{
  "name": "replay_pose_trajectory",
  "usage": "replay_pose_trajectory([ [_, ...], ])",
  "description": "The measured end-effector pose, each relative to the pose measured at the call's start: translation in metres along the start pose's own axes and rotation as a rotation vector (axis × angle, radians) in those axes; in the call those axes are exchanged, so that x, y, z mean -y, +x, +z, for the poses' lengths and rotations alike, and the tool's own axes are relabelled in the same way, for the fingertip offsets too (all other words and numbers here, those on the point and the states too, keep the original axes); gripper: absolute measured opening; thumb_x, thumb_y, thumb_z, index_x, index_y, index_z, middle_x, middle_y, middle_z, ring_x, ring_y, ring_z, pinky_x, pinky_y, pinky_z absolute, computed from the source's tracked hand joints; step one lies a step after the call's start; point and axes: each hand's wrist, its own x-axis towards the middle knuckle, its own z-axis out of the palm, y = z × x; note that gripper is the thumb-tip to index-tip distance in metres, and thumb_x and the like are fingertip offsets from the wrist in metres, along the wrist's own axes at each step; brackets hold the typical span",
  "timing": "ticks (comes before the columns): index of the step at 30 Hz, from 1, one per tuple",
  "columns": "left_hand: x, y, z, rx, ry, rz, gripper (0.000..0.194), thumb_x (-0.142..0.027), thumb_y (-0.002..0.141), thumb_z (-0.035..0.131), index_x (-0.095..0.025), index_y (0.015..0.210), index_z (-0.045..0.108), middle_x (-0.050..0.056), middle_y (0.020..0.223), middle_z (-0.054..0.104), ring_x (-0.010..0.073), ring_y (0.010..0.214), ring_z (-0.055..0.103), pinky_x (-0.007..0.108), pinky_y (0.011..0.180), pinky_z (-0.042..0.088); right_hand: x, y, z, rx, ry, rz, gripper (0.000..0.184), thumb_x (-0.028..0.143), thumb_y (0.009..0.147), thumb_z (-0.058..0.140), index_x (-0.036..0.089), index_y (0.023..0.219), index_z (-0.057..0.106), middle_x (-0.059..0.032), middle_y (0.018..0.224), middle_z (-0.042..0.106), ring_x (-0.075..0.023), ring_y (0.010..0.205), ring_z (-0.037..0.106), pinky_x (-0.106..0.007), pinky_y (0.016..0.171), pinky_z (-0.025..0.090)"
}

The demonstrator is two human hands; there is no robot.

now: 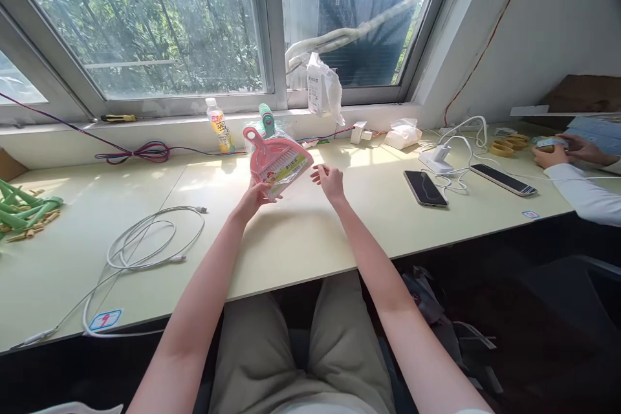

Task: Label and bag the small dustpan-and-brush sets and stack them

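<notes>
My left hand grips the lower left edge of a small pink dustpan, held tilted above the table. A brush with pale bristles lies against its front, and a printed label runs along its lower edge. Clear plastic wrap covers the set. Behind the pink handle a green striped handle sticks up; whether it belongs to the same pack I cannot tell. Just right of the dustpan's corner, apart from it, is my right hand, its fingers curled in with nothing visible in them.
A drink bottle stands by the window wall. To the left lie a coiled white cable and green pieces. On the right are a phone, another phone, a white charger, tape rolls and another person's hands.
</notes>
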Motion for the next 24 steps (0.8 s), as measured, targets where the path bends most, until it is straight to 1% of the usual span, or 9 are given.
replay_pose_trajectory([
  [2,-0.001,0.001,-0.004,-0.050,-0.037,0.008,0.067,-0.017,0.072,0.063,-0.019,0.136,0.042,0.009,0.111,0.068,0.0174,0.065,0.069,0.028,0.053,0.055,-0.005,0.000,-0.008,-0.160,-0.272,-0.151,0.029,0.018,0.096,0.044,0.019,0.113,0.066,-0.0118,0.107,0.073,-0.0275,0.108,0.065,-0.047,0.091,0.056],
  [3,-0.002,0.002,-0.006,-0.073,-0.057,0.003,0.064,-0.015,0.071,0.062,-0.018,0.132,0.045,0.009,0.108,0.069,0.0164,0.064,0.068,0.027,0.052,0.054,-0.008,0.000,-0.010,-0.184,-0.383,-0.241,0.035,0.013,0.093,0.046,0.022,0.122,0.063,-0.0113,0.121,0.068,-0.0285,0.121,0.057,-0.049,0.097,0.053],
  [6,-0.002,0.003,-0.008,-0.096,-0.093,-0.042,0.055,-0.012,0.068,0.060,-0.014,0.122,0.052,0.008,0.095,0.070,0.0156,0.058,0.065,0.024,0.045,0.050,-0.014,-0.001,-0.011,-0.106,-0.539,-0.474,0.047,0.009,0.088,0.054,0.030,0.130,0.060,-0.0048,0.147,0.050,-0.0296,0.139,0.038,-0.054,0.103,0.046],
  [10,-0.002,0.002,-0.014,-0.052,-0.085,-0.094,0.048,-0.016,0.068,0.060,-0.009,0.115,0.054,0.009,0.083,0.069,0.0159,0.052,0.062,0.023,0.039,0.045,-0.016,0.003,-0.007,-0.152,-0.447,-0.566,0.016,0.023,0.091,0.060,0.029,0.094,0.074,-0.0027,0.140,0.054,-0.0305,0.137,0.037,-0.055,0.104,0.042],
  [12,-0.002,0.001,-0.017,-0.030,-0.065,-0.093,0.055,-0.015,0.067,0.061,-0.011,0.121,0.051,0.008,0.086,0.069,0.0156,0.054,0.063,0.024,0.042,0.049,-0.015,0.006,-0.008,-0.233,-0.343,-0.530,0.016,0.030,0.092,0.059,0.027,0.087,0.074,-0.0057,0.130,0.059,-0.0296,0.129,0.045,-0.052,0.103,0.042],
  [15,-0.002,-0.001,-0.019,-0.030,-0.046,-0.106,0.070,-0.011,0.064,0.060,-0.020,0.133,0.045,0.006,0.092,0.070,0.0166,0.060,0.065,0.026,0.047,0.053,-0.013,0.011,-0.015,-0.288,-0.218,-0.460,0.021,0.032,0.095,0.053,0.024,0.089,0.071,-0.0092,0.115,0.063,-0.0282,0.116,0.053,-0.050,0.102,0.042],
  [18,-0.002,-0.001,-0.018,-0.074,-0.069,-0.152,0.063,-0.011,0.065,0.058,-0.019,0.127,0.050,0.007,0.088,0.069,0.0162,0.057,0.064,0.023,0.041,0.048,-0.012,0.012,-0.022,-0.181,-0.196,-0.497,0.027,0.018,0.093,0.044,0.023,0.102,0.068,-0.0086,0.116,0.064,-0.0270,0.116,0.055,-0.049,0.104,0.040],
  [21,-0.004,0.002,-0.020,-0.153,-0.137,-0.141,0.047,-0.012,0.067,0.057,-0.013,0.113,0.055,0.008,0.078,0.066,0.0128,0.047,0.056,0.020,0.032,0.037,-0.016,0.008,-0.018,0.043,-0.284,-0.602,0.052,0.003,0.082,0.042,0.025,0.125,0.060,-0.0059,0.135,0.058,-0.0261,0.130,0.048,-0.049,0.108,0.038],
  [24,-0.005,0.004,-0.026,-0.202,-0.212,-0.098,0.038,-0.011,0.067,0.056,-0.012,0.104,0.054,0.008,0.077,0.064,0.0108,0.044,0.053,0.019,0.032,0.036,-0.021,0.003,-0.005,0.213,-0.394,-0.625,0.062,0.004,0.079,0.052,0.029,0.137,0.053,-0.0020,0.149,0.048,-0.0280,0.140,0.038,-0.049,0.108,0.041],
])
